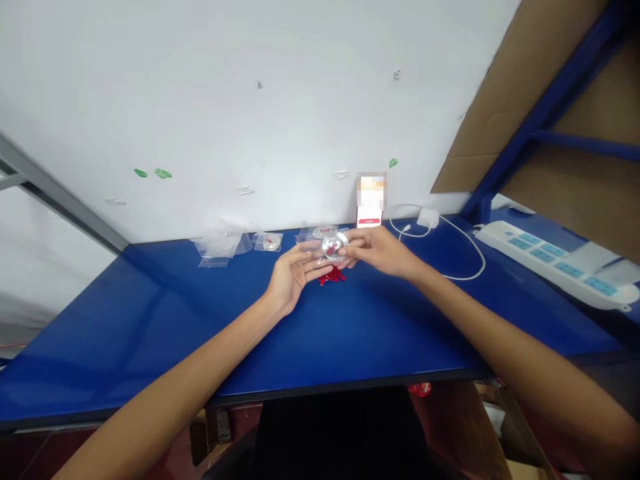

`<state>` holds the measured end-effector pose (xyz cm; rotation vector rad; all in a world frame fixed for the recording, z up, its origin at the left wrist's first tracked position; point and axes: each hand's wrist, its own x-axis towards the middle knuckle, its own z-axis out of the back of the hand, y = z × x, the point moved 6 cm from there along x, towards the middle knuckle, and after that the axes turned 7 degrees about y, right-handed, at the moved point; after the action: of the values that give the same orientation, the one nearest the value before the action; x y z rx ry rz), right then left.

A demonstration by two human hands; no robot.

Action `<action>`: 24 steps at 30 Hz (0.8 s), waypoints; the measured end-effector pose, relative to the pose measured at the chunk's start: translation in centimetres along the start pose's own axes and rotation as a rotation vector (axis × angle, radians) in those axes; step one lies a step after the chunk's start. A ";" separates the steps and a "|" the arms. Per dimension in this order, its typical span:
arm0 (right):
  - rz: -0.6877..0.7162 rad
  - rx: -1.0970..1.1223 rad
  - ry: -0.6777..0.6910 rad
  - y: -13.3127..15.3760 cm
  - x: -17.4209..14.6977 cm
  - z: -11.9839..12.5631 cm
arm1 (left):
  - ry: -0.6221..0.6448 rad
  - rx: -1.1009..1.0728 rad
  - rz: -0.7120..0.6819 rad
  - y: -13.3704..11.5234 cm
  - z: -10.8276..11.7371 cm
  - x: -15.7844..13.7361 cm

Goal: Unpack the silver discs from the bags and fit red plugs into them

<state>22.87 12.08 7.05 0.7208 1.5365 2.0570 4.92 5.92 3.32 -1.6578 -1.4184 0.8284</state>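
Observation:
A shiny round metal disc [334, 244] with a small red piece on its face is held above the desk, with clear plastic around it. From the right, my right hand [377, 251] pinches its edge between thumb and fingers. My left hand [293, 273] is palm up, its fingers holding the left side of the clear plastic bag [320, 261]. Below both hands lies a small pile of red cords [332, 276]. Behind them a flat clear bag with red marking [323, 231] is partly hidden. To the left rests another bagged disc [271, 242].
Several clear plastic bags [215, 248] lie at the back left of the blue desk [300, 347]. A lit phone [370, 200] leans on the white wall. On the right are a charger [429, 217] with a white cable and a power strip [555, 263].

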 end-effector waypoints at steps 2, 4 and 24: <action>0.027 -0.060 -0.033 0.6 -0.3 0.5 | 0.013 -0.029 0.041 0.4 -0.1 0.0; 0.059 -0.122 -0.081 1.1 -0.4 1.0 | -0.002 -0.048 0.052 0.7 0.0 0.0; 0.185 -0.097 -0.611 0.5 -1.5 6.3 | -0.139 -0.021 -0.022 -0.5 2.2 1.1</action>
<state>28.12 15.44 8.81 1.3405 1.0460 1.7740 2.93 7.39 2.74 -1.6243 -1.5421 0.9343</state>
